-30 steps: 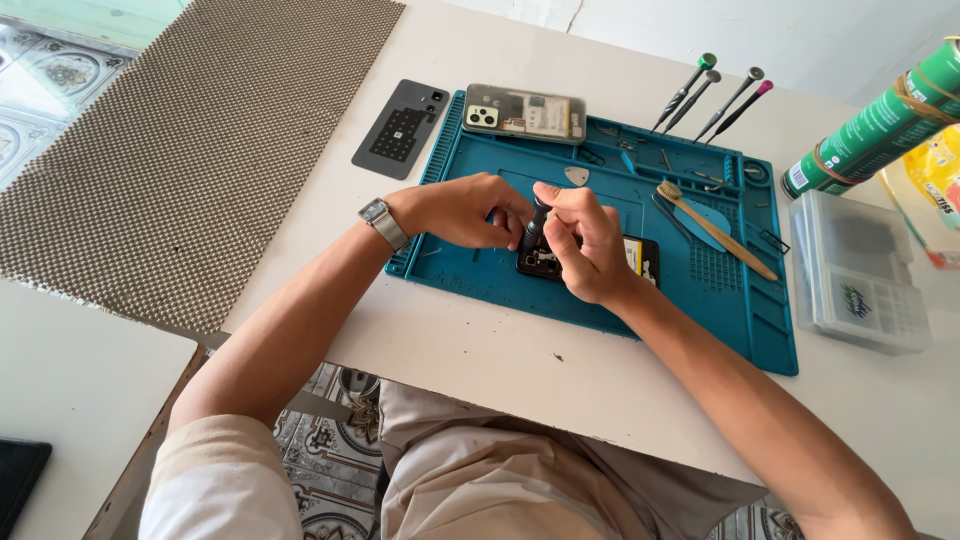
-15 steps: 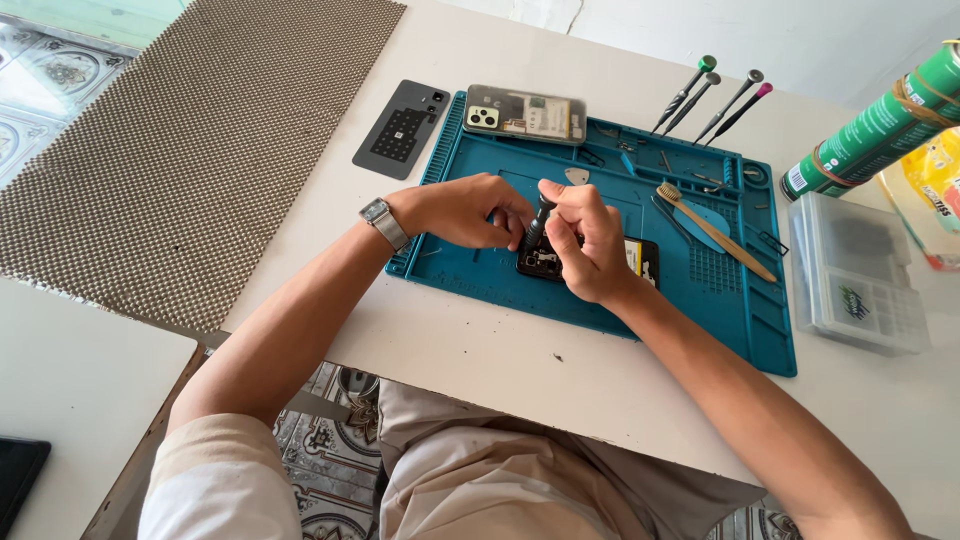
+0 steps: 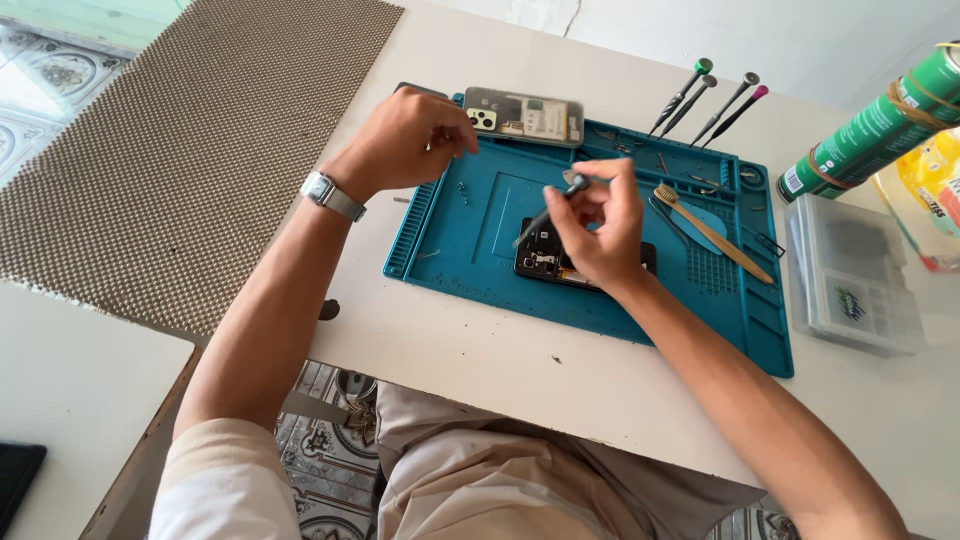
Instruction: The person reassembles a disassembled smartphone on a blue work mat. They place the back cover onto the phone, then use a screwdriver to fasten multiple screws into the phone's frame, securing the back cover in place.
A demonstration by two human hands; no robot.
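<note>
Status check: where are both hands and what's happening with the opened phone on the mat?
Right hand grips a screwdriver over the opened phone. Left hand pinched shut, lifted off near mat's far-left corner. Nothing blocking.

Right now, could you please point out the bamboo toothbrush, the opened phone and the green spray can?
bamboo toothbrush (image 3: pixel 715 235): head view, middle of its handle.
opened phone (image 3: pixel 540 258): head view, exposed circuit end.
green spray can (image 3: pixel 870 125): head view, middle of its body.

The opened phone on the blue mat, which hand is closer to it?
Right. The right hand hovers directly over the opened phone, holding a screwdriver tipped toward it. The left hand is lifted away, up near the mat's far-left corner.
</note>
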